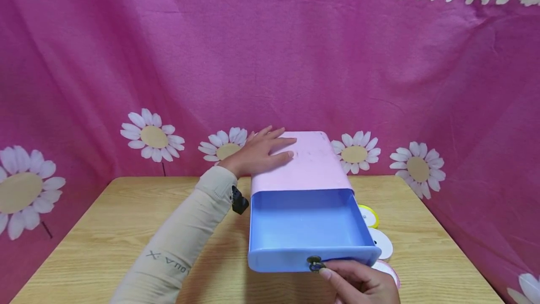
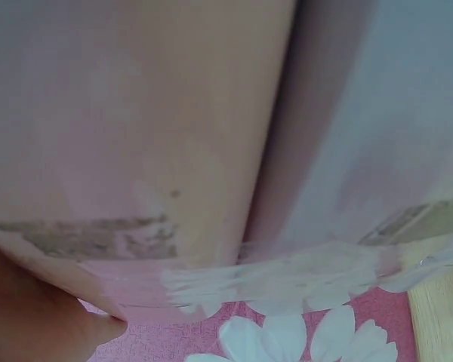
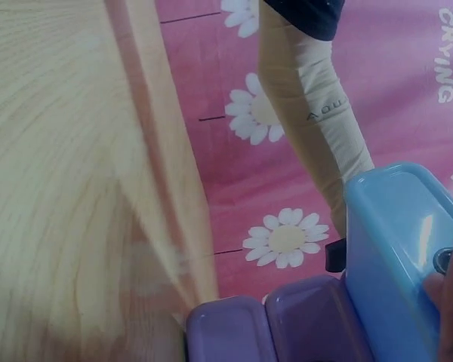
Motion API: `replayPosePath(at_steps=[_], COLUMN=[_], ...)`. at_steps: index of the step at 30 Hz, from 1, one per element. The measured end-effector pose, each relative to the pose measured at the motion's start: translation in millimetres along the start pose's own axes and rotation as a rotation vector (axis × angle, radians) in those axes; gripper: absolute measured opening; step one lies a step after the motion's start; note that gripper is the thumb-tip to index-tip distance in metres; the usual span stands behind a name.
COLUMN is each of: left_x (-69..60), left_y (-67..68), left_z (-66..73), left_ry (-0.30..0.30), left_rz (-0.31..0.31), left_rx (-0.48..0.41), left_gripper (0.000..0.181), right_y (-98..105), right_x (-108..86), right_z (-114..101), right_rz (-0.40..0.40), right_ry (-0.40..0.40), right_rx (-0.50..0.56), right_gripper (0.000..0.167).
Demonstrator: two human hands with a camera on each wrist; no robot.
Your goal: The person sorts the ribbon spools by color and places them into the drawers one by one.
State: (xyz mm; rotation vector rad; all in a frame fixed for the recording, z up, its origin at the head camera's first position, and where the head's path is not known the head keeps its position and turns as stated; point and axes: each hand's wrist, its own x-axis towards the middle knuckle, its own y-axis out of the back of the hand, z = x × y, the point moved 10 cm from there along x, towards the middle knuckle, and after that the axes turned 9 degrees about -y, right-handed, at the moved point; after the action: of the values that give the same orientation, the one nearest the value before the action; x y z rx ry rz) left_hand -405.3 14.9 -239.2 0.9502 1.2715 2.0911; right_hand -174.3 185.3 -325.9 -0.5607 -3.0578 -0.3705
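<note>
A pink drawer cabinet [image 1: 312, 163] stands on the table with its blue drawer [image 1: 312, 217] pulled out. Nothing is visible inside the drawer. My left hand [image 1: 266, 154] rests on the left part of the cabinet's top, fingers stretched out. In the left wrist view, part of that hand [image 2: 41, 317] shows beside the cabinet's blurred, taped surface [image 2: 121, 136]. At the drawer's front, my right hand [image 1: 363, 283] pinches a dark metal ring-shaped pull [image 1: 315, 264] between thumb and forefinger. The right wrist view catches only that hand's fingers at the edge, by the drawer front.
Below the blue drawer, the right wrist view shows purple drawer fronts [image 3: 313, 320]. Right of the cabinet lie round, flat items, one yellow-rimmed [image 1: 371, 215], one white [image 1: 384, 245], one pink-rimmed [image 1: 390, 269], partly hidden. A pink daisy-print cloth [image 1: 270, 60] hangs behind the wooden table [image 1: 426, 247].
</note>
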Motion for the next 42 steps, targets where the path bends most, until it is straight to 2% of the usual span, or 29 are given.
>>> replayPosePath(at_steps=[2, 6, 12, 18, 27, 34, 39, 42], left_x=[0.6, 1.8, 3.4, 3.9, 5.1, 2.5, 0.5, -1.0], left_y=[-0.7, -2.2, -3.9, -3.4, -4.8, -4.1, -2.5, -2.3], left_z=[1.2, 1.4, 1.5, 2.9, 1.5, 0.4, -1.1, -0.7], left_ry=[-0.003, -0.006, -0.004, 0.003, 0.001, 0.010, 0.018, 0.020], left_rz=[0.000, -0.004, -0.009, -0.008, -0.013, -0.013, -0.005, 0.002], left_rx=[0.004, 0.015, 0.013, 0.006, 0.016, 0.013, 0.003, -0.008], left_gripper=[0.059, 0.059, 0.059, 0.060, 0.060, 0.061, 0.062, 0.062], right_y=[0, 0, 4, 7, 8, 12, 22, 32], right_x=[-0.9, -1.6, 0.5, 3.2, 3.7, 3.3, 6.7, 12.1], right_z=[0, 2, 11, 19, 24, 22, 22, 30], right_rz=[0.003, -0.001, 0.014, 0.018, 0.006, 0.012, 0.018, 0.033], right_ry=[0.034, 0.044, -0.045, -0.095, -0.108, -0.074, -0.050, -0.070], right_rx=[0.010, 0.041, 0.005, -0.021, 0.000, 0.011, -0.018, -0.059], right_gripper=[0.009, 0.010, 0.011, 0.010, 0.012, 0.010, 0.010, 0.009])
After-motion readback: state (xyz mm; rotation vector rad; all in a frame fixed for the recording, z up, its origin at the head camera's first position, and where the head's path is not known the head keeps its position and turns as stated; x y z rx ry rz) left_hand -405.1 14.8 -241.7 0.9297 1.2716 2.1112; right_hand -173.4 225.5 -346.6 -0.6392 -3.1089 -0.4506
